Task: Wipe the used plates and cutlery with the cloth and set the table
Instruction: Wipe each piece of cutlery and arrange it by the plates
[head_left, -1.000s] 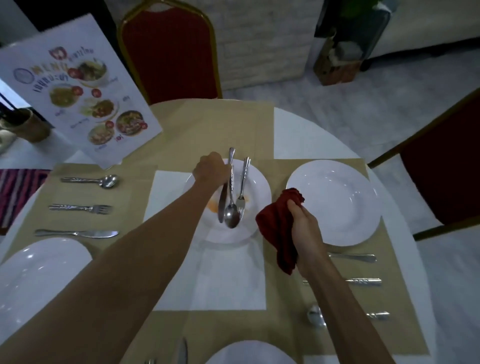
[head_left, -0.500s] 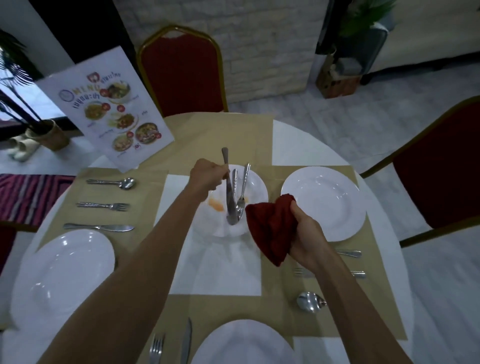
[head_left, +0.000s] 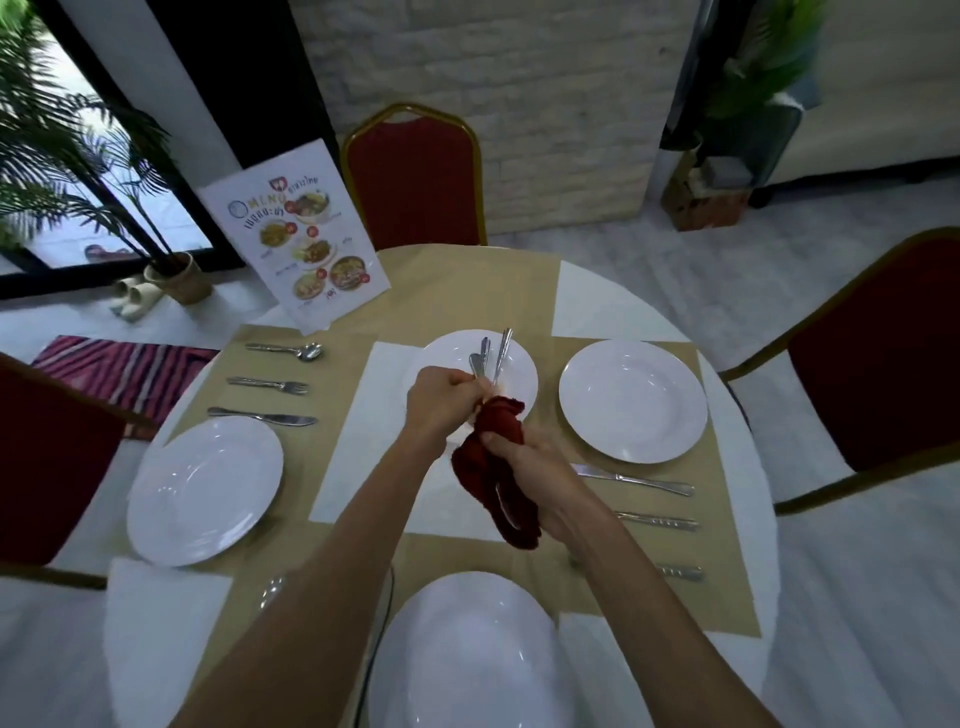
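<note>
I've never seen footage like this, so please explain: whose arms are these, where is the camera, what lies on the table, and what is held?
No machine here: a person wears one camera on the head, looking down at their own arms. The left hand grips a bunch of cutlery over the middle plate. The right hand holds a red cloth bunched against the cutlery's lower end. On the round table also lie a left plate, a right plate and a near plate, with laid cutlery beside the side ones. A menu card stands at the back.

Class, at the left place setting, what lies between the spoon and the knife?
A fork lies between the spoon and the knife, shown in the head view.
</note>
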